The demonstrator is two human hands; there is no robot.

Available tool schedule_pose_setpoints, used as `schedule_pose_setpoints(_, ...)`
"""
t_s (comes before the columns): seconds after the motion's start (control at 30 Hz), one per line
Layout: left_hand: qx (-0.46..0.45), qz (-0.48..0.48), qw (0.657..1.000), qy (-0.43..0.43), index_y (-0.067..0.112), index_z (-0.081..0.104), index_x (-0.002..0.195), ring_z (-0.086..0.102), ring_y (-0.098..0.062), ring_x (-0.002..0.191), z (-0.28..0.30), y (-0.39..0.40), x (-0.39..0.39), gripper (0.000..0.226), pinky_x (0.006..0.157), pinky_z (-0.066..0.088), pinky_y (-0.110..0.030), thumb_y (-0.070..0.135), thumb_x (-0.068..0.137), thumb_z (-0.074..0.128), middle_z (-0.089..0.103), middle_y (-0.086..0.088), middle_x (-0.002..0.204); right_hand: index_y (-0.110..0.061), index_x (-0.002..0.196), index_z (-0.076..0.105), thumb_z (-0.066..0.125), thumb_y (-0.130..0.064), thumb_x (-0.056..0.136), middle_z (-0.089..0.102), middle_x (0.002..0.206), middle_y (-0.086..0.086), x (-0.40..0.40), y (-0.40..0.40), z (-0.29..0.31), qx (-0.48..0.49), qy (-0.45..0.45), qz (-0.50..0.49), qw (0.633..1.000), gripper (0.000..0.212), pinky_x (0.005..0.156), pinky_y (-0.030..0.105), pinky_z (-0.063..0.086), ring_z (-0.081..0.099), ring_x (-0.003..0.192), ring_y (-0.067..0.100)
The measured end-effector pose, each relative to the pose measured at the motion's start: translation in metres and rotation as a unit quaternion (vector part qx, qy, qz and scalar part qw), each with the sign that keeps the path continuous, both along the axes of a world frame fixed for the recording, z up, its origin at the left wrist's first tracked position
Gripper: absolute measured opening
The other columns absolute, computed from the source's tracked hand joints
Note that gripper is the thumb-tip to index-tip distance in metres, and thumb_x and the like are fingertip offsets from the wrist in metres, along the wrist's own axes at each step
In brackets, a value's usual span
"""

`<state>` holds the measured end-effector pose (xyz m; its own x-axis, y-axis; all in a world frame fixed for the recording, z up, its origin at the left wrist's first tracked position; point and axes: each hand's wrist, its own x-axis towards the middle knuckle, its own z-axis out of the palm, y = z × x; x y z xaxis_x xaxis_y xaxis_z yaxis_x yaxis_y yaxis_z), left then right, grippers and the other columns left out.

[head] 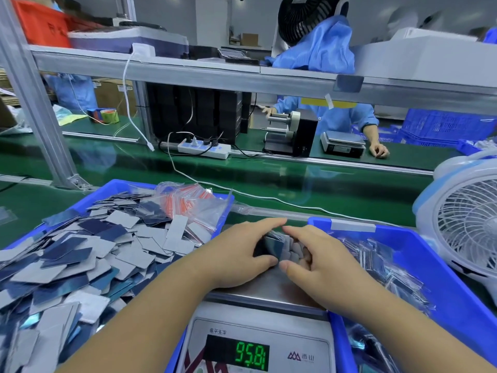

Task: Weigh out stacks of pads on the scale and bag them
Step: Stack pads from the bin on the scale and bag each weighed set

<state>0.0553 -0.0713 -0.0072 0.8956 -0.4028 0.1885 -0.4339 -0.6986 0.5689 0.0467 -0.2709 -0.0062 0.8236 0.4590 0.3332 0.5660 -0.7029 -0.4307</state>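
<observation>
A small stack of grey and dark blue pads point(282, 249) sits on the steel pan of the scale point(271, 286). My left hand point(242, 251) and my right hand point(320, 259) both curl round this stack, thumbs at its near edge, fingertips meeting over its far edge. The scale's green display point(251, 355) shows 95.8. On the left, a blue tray point(113, 188) is heaped with loose grey and blue pads point(80, 254). A bundle of clear zip bags with red strips point(193, 204) lies on that tray's far right corner.
A blue tray point(435, 259) on the right holds bagged pads. A white fan point(468, 227) stands at the right edge. A green conveyor belt point(269, 179) runs behind, with a white cable and a power strip point(204, 149). A person in blue works across the belt.
</observation>
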Motion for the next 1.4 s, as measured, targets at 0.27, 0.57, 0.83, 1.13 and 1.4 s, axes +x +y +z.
schedule_pose_setpoints(0.27,0.074,-0.003,0.997,0.036,0.053,-0.013,0.151,0.015,-0.003,0.085,0.006,-0.014,-0.009,0.084,0.088,0.021,-0.03,0.022,0.101,0.048,0.023,0.03,0.089,-0.039,0.107,0.055,0.059,-0.052,0.083,0.051,0.086,-0.024,0.001,-0.003,0.0,-0.028,0.005,-0.022,0.999,0.027,0.071,0.009,0.033,0.045,0.089,-0.012)
schedule_pose_setpoints(0.57,0.052,-0.01,0.997,0.05,0.056,-0.021,0.147,0.024,-0.009,0.098,0.001,-0.02,-0.01,0.09,0.089,0.027,-0.034,0.022,0.096,0.046,0.035,0.021,0.096,-0.03,0.106,0.069,0.071,-0.023,0.086,0.06,0.079,-0.025,-0.001,0.004,0.0,0.05,-0.025,-0.026,0.998,0.021,0.069,0.004,0.034,0.053,0.081,-0.008)
schedule_pose_setpoints(0.83,0.023,-0.021,0.999,-0.006,0.03,0.058,0.115,0.043,-0.003,0.089,-0.001,-0.01,-0.002,0.021,0.078,0.036,-0.026,0.032,0.094,0.057,0.052,0.019,0.093,-0.043,0.103,0.066,0.071,-0.019,0.086,0.055,0.09,-0.035,0.0,0.0,0.0,0.105,0.016,-0.031,0.994,0.03,0.071,0.008,0.037,0.054,0.082,-0.005)
schedule_pose_setpoints(1.13,0.118,-0.022,0.993,-0.009,0.029,0.047,0.123,0.037,-0.018,0.108,0.001,-0.018,-0.009,0.026,0.102,0.035,-0.039,0.026,0.097,0.048,0.037,0.009,0.101,-0.027,0.115,0.066,0.078,-0.021,0.081,0.051,0.087,-0.027,0.0,-0.001,0.0,0.071,-0.05,-0.022,0.996,0.037,0.074,0.0,0.032,0.05,0.08,-0.016)
schedule_pose_setpoints(1.4,0.133,0.0,0.991,-0.001,0.025,0.038,0.099,0.037,-0.021,0.109,0.006,-0.021,-0.011,0.008,0.101,0.034,-0.04,0.029,0.1,0.045,0.045,-0.001,0.113,-0.041,0.109,0.065,0.07,-0.012,0.086,0.056,0.094,-0.024,-0.001,0.0,0.0,0.094,-0.017,0.008,0.995,0.037,0.073,0.025,0.05,0.059,0.071,0.01)
